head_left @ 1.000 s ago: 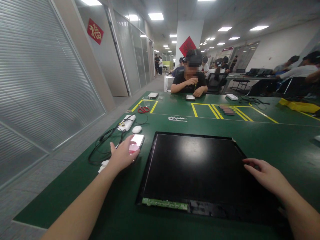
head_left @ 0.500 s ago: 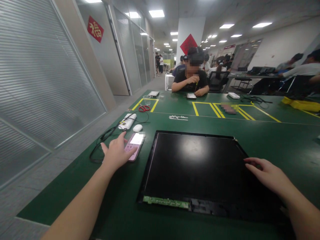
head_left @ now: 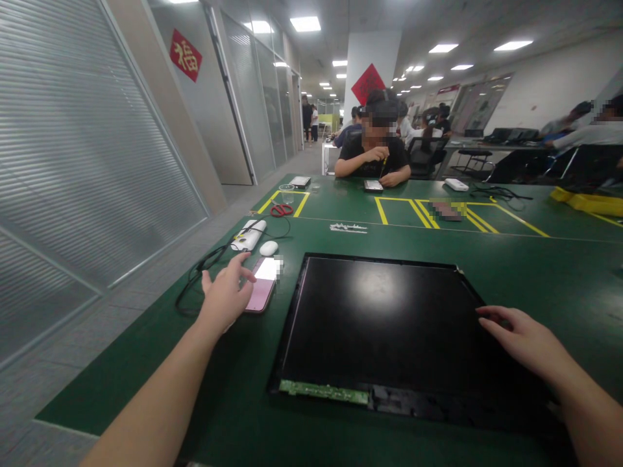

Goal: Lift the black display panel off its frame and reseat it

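Observation:
My left hand [head_left: 228,290] is at a smartphone [head_left: 263,288] lying on the green table, its fingers apart over the left edge of the lit pink and white screen. Whether a fingertip touches the glass I cannot tell. Just beyond the phone sit a small white rounded case [head_left: 268,248] and a white power bank [head_left: 248,235] with a black cable. A large black display panel [head_left: 379,318] lies flat in front of me, with a green circuit board [head_left: 324,392] along its near edge. At the panel's right edge rests my right hand [head_left: 518,334], fingers loosely curved and apart, gripping nothing.
Red-handled scissors [head_left: 281,210], a clear cup [head_left: 287,194] and thin white strips [head_left: 348,227] lie farther back on the table [head_left: 121,383]. Across it a person [head_left: 372,159] works on a small metal-cased device [head_left: 373,186]. Yellow tape marks the far half.
My left thumb has drawn back from the phone's screen, and the hand has shifted slightly. Icons on the lower screen have given way to plain pink. The right hand stays at the panel's edge.

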### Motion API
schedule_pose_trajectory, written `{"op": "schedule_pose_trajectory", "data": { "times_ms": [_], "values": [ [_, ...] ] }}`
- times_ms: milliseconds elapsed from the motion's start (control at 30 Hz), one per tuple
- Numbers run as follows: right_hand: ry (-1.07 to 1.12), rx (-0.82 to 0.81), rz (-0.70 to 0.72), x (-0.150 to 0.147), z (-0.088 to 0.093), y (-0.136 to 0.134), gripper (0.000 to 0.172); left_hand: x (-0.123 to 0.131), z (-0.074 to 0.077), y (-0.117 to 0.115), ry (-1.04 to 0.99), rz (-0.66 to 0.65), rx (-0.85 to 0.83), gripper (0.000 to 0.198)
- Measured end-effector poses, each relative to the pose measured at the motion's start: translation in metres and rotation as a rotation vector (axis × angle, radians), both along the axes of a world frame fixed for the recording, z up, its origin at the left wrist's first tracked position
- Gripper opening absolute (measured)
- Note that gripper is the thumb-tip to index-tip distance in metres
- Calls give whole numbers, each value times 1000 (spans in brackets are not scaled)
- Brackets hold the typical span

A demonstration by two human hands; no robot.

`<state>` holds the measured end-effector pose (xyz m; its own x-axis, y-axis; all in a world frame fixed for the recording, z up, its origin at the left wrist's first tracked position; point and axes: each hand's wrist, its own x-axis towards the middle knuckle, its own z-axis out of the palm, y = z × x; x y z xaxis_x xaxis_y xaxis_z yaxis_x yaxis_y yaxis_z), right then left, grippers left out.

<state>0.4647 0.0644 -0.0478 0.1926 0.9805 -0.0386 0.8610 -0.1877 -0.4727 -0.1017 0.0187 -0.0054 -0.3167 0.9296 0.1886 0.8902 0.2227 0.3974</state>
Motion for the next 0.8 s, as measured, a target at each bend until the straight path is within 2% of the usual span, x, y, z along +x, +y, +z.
{"op": "schedule_pose_trajectory", "data": {
  "times_ms": [200,333,467,700,800],
  "values": [
    [-2,-3,1,3,-3,1,51,-4,-3,3,-5,22,-85,73],
    [-16,-8,2,3,-2,1,53,2,-3,2,-19,-4,18,72],
    [-16,-11,-3,1,0,1,54,7,-1,1,-13,-26,13,63],
    [-14,-8,4,3,-2,1,55,-1,-2,1,-46,52,199,55],
    [-15,12,1,1,0,0,52,-2,-2,1,-61,14,214,48]
  ]
}}
